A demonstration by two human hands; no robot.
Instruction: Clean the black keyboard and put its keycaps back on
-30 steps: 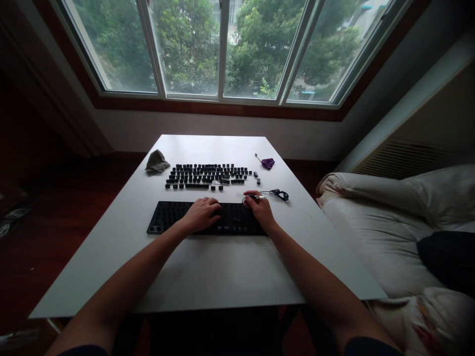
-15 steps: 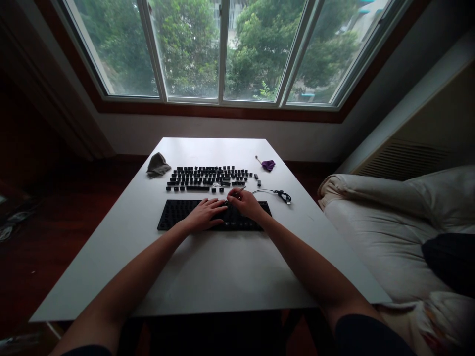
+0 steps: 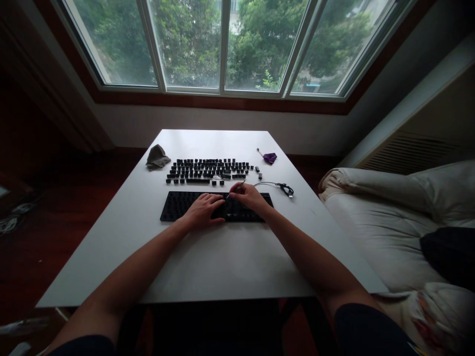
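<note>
A black keyboard (image 3: 174,205) lies on the white table with many of its keycaps off. My left hand (image 3: 203,210) rests flat across its middle, fingers stretched out and thumb apart, holding nothing. Pinched in my right hand (image 3: 248,195) is a thin stick-like tool (image 3: 243,182), its lower tip pointing down at the keyboard just right of my left fingertips. Its exact kind is too small to make out. Behind the keyboard, loose black keycaps (image 3: 198,170) stand in rows, with a long space bar keycap (image 3: 198,181) in the front row.
A grey cloth (image 3: 158,157) lies at the back left of the table (image 3: 208,267). At the back right are a purple cloth (image 3: 270,158) and a thin stick. A coiled black cable (image 3: 285,189) sits right of the keyboard. A pale sofa (image 3: 363,212) stands to the right.
The view has tilted slightly, so the table appears higher. My right hand's tool has shifted a little at the keyboard; my left hand stays flat on it.
</note>
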